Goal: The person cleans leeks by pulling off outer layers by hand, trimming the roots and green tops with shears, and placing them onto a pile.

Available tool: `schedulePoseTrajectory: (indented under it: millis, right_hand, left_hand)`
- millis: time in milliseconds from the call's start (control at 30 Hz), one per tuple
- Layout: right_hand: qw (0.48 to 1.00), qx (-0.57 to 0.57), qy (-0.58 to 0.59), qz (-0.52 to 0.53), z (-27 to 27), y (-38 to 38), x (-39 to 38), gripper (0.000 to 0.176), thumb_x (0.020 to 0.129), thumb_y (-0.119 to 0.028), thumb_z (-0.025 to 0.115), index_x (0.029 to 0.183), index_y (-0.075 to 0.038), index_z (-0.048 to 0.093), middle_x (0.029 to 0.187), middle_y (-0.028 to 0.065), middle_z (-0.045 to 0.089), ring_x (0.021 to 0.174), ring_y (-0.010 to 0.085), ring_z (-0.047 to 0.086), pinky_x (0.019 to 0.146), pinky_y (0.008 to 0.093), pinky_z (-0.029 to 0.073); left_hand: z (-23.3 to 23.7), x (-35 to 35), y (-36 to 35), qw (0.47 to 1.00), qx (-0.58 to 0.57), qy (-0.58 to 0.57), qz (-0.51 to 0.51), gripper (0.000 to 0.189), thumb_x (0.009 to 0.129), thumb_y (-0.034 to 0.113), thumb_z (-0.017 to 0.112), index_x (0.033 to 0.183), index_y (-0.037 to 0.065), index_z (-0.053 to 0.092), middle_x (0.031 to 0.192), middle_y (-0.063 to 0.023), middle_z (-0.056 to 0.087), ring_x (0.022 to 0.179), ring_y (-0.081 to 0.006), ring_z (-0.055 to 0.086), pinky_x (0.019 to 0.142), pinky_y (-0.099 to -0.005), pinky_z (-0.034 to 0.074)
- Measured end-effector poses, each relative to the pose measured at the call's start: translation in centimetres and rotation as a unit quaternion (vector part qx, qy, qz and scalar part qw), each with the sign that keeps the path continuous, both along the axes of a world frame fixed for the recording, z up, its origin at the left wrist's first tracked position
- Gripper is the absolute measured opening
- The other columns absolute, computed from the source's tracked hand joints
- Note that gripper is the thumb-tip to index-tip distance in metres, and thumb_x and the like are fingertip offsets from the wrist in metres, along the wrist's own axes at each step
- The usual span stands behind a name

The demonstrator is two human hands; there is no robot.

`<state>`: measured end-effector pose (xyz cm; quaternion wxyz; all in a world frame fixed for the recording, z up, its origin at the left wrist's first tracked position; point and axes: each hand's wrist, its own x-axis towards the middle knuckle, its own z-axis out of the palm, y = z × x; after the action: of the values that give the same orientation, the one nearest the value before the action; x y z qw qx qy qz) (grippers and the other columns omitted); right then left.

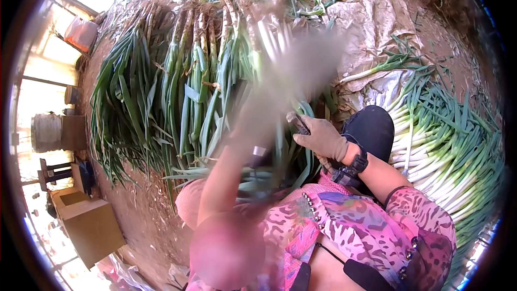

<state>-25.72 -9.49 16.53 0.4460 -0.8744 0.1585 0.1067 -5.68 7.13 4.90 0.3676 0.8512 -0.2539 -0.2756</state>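
Just above your knee, your gloved right hand [323, 139] closes its grip round a dark-handled tool [297, 122], your left hand [285, 86] is a blur, its grip impossible to tell, over the rooted green onions [183, 75], the trimmed white-stalked pile [441, 145] lying right.

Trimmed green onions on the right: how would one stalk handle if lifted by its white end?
Likely floppy: the long leaves in the trimmed pile bend and splay. Probably light, since each stalk is slender. The white shanks look smooth, so possibly slippery in the gloved right hand gripping a tool.
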Motion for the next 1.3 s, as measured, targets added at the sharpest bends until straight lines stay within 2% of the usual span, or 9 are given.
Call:
schedulePoseTrajectory:
  millis: [100,233,367,633,733,833,1033,1200,1300]
  right_hand:
    - [0.999,-0.031,-0.006,-0.009,-1.9,-0.4,1.8,0.055,0.086,-0.035,0.066,0.127,0.0,0.058,0.096,0.0295,0.067,0.092,0.045,0.066,0.081,0.0493,0.052]
    - [0.998,-0.019,-0.009,-0.054,-2.3,-0.8,2.1,0.041,0.085,-0.039,0.066,0.102,-0.002,0.064,0.092,0.0267,0.068,0.09,0.0448,0.066,0.08,0.0499,0.051]
    - [1.0,-0.019,0.0,0.011,-0.2,1.0,-1.9,0.043,0.085,-0.039,0.066,0.106,-0.002,0.062,0.092,0.0268,0.068,0.09,0.0445,0.066,0.081,0.0507,0.051]
    - [0.998,-0.067,-0.004,-0.012,-3.0,0.2,4.3,0.045,0.084,-0.036,0.066,0.113,-0.002,0.062,0.095,0.0266,0.068,0.092,0.0452,0.065,0.081,0.0504,0.052]
    - [0.997,-0.06,-0.043,-0.011,-5.0,-1.0,8.3,0.048,0.084,-0.041,0.063,0.105,0.002,0.067,0.095,0.0287,0.069,0.093,0.0441,0.067,0.084,0.0489,0.053]
    - [0.993,-0.071,-0.099,0.001,-10.4,-2.2,11.4,0.05,0.084,-0.042,0.062,0.104,0.004,0.068,0.096,0.0292,0.069,0.093,0.0441,0.068,0.084,0.0476,0.053]
    - [0.998,-0.047,-0.001,-0.043,-4.8,-2.0,15.5,0.048,0.085,-0.04,0.061,0.099,0.005,0.07,0.095,0.0288,0.07,0.092,0.0431,0.069,0.084,0.0461,0.053]
    - [0.987,-0.015,-0.156,-0.018,-9.9,-1.7,12.2,0.044,0.087,-0.037,0.06,0.108,0.0,0.069,0.086,0.0256,0.07,0.082,0.0382,0.07,0.076,0.0434,0.054]
    - [0.994,0.101,-0.003,-0.038,-0.6,0.4,4.7,0.043,0.087,-0.035,0.063,0.118,-0.005,0.066,0.083,0.0216,0.069,0.076,0.0322,0.069,0.072,0.0402,0.054]
  left_hand:
    - [7.5,-3.2,-2.0,0.991,-0.135,0.007,-0.026,0.042,0.094,0.027,0.065,0.117,-0.007,0.061,0.095,-0.0112,0.072,0.083,-0.0163,0.069,0.071,-0.0317,0.055]
    - [11.3,-3.9,-2.5,0.983,-0.172,0.043,0.037,0.049,0.087,0.031,0.071,0.117,-0.007,0.063,0.097,-0.0154,0.074,0.084,-0.0198,0.072,0.075,-0.032,0.056]
    - [15.7,-5.0,-2.2,0.987,-0.124,0.063,0.074,0.052,0.083,0.033,0.073,0.116,-0.007,0.064,0.1,-0.0206,0.073,0.09,-0.0277,0.072,0.083,-0.0374,0.056]
    - [16.7,-5.5,-1.5,0.992,-0.065,0.062,0.086,0.055,0.081,0.036,0.072,0.114,-0.007,0.064,0.101,-0.0258,0.072,0.097,-0.0367,0.071,0.087,-0.0429,0.054]
    - [8.3,-5.6,-0.5,0.98,0.037,0.035,0.193,0.055,0.081,0.038,0.072,0.112,-0.007,0.065,0.099,-0.0258,0.072,0.095,-0.0366,0.071,0.085,-0.0431,0.054]
    - [7.0,-6.2,0.7,0.983,0.018,0.038,0.178,0.057,0.082,0.04,0.073,0.111,-0.007,0.065,0.098,-0.0251,0.072,0.094,-0.0357,0.072,0.084,-0.042,0.055]
    - [7.3,-8.9,1.9,0.975,-0.068,0.112,0.181,0.047,0.088,0.036,0.074,0.107,-0.006,0.065,0.094,-0.0157,0.073,0.083,-0.022,0.07,0.074,-0.0351,0.055]
    - [5.5,-8.1,3.2,0.913,-0.243,0.245,0.215,0.037,0.098,0.035,0.064,0.108,-0.001,0.067,0.096,-0.0072,0.071,0.081,-0.0125,0.066,0.073,-0.0285,0.053]
    - [7.3,-6.6,3.8,0.839,-0.26,0.406,0.252,0.041,0.106,0.038,0.05,0.112,0.001,0.067,0.097,-0.0051,0.071,0.081,-0.0117,0.066,0.073,-0.0272,0.054]
